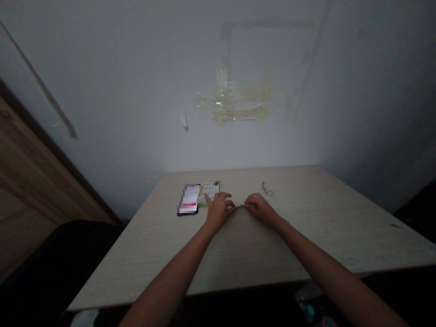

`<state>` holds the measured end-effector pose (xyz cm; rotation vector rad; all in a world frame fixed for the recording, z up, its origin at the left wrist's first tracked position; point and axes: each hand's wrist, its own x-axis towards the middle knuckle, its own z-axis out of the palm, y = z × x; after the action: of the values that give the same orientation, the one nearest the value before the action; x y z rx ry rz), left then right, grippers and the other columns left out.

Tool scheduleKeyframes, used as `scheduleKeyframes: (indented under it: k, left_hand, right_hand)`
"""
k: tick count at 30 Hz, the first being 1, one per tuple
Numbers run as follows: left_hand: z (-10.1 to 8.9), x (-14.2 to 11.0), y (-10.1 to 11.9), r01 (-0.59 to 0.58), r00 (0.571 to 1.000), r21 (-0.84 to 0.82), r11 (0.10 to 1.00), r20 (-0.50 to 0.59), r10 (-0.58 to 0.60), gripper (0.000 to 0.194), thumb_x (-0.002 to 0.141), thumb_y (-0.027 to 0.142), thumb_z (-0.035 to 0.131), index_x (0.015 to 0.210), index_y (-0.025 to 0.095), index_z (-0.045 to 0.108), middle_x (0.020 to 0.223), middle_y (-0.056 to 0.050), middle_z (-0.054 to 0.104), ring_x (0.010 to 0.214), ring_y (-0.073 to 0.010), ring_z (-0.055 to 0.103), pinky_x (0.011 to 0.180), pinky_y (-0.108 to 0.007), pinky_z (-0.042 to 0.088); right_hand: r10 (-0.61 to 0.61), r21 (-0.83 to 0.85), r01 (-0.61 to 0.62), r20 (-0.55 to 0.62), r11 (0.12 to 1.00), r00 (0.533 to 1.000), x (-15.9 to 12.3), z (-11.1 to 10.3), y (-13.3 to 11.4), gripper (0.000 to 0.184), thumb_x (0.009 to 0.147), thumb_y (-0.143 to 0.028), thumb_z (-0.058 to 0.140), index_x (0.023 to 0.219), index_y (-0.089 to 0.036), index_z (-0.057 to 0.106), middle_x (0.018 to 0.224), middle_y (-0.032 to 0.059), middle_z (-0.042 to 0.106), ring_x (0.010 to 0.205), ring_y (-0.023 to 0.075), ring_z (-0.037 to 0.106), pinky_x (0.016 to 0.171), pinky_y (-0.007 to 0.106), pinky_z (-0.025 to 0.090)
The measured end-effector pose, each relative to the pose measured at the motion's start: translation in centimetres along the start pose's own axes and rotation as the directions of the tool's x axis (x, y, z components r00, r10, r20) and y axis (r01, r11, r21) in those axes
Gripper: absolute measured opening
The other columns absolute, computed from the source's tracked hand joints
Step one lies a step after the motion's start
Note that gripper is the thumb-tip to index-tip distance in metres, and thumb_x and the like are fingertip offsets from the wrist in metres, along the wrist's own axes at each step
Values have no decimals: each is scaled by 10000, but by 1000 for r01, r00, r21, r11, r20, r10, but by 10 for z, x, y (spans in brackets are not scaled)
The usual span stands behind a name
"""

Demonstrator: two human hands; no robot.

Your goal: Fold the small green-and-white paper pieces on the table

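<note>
A small, whitish, thin strip [240, 205], perhaps paper or plastic, stretches between my two hands just above or on the tabletop. My left hand [220, 209] pinches its left end between thumb and forefinger, the other fingers spread above. At the opposite end, the closed fingers of my right hand [261, 210] grip the strip. A printed, colourful card or leaflet [209, 188] lies just behind my left hand, partly covered by the fingers. Past my right hand rests a small crumpled piece [267, 188] with coloured print, like a wrapper.
A phone [188, 200] with a lit, partly blurred screen lies left of the leaflet. The pale wooden table [306, 236] meets a wall [143, 91] bearing peeling clear tape [238, 106]. A wooden panel [37, 181] and dark object [75, 254] stand at left.
</note>
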<state>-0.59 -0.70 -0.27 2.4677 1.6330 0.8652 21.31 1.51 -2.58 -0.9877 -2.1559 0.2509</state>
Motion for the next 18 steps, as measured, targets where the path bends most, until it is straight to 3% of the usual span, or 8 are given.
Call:
scheduleKeyframes:
  k: [6, 18]
  left_hand:
    - [2, 1, 2, 61, 998, -25, 998, 1, -61, 121, 863, 380, 677, 802, 304, 750, 1245, -6, 654, 1252, -268, 491, 1071, -779, -51]
    - [5, 2, 4, 145, 989, -47, 988, 2, -145, 144, 866, 391, 659, 801, 307, 756, 1269, 3, 649, 1252, -301, 491, 1046, -818, -8]
  right_hand:
    - [21, -33, -22, -50, 999, 999, -3, 5, 6, 118, 904, -255, 607, 846, -181, 679, 914, 75, 666, 953, 224, 567, 904, 396, 445]
    - [102, -40, -102, 0, 994, 995, -1, 6, 9, 102, 859, -285, 684, 839, -188, 707, 965, 77, 658, 1005, 228, 559, 940, 388, 422]
